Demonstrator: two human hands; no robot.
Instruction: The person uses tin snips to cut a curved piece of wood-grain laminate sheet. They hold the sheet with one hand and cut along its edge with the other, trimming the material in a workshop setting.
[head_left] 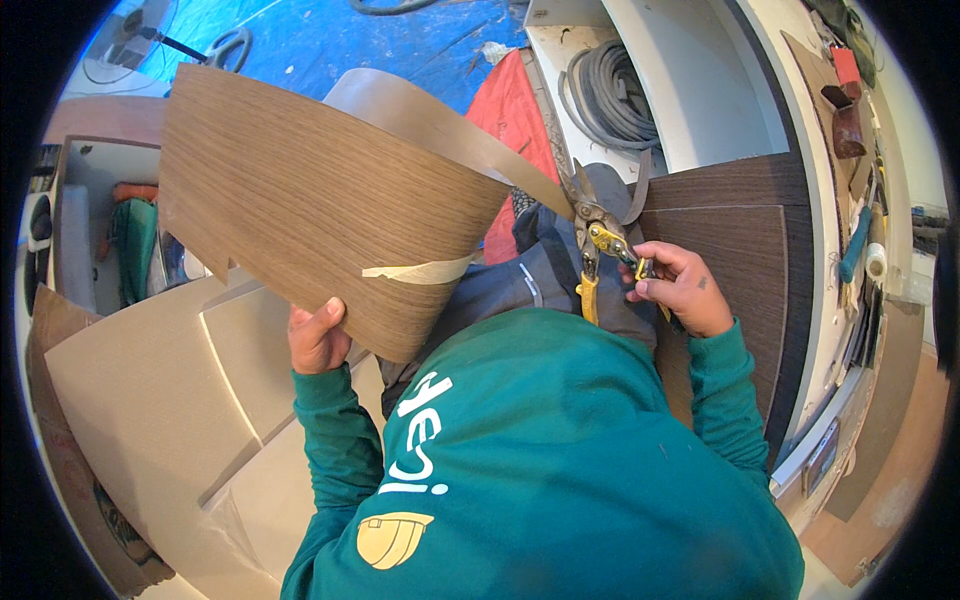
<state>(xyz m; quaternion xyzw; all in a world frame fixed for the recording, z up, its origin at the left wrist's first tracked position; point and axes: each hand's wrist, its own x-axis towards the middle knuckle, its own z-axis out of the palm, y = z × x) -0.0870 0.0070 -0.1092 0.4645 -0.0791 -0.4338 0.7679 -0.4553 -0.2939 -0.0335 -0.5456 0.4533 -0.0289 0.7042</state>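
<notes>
My left hand (pixel 318 335) grips a curled wood-grain laminate sheet (pixel 310 210) by its lower edge. A pale torn strip (pixel 405 271) crosses the sheet near its right end. Behind it, a narrower band (pixel 430 125), with a plain taupe face showing, curves down to the jaws of metal snips (pixel 598 222) with yellow on the handles. My right hand (pixel 675 285) is closed on the snips' handle, whose jaws are tilted up and slightly apart at the band's end. A short dark strip (pixel 637 195) stands beside the jaws. Whether the jaws are cutting through the band I cannot tell.
A white cabinet (pixel 720 80) holds coiled hose (pixel 605 100), beside red (pixel 485 105) and blue sheeting (pixel 440 45). Beige panels (pixel 140 400) lie at left near an open box (pixel 110 150). Dark boards (pixel 720 250) are at right, along with a ledge of tools (pixel 850 260).
</notes>
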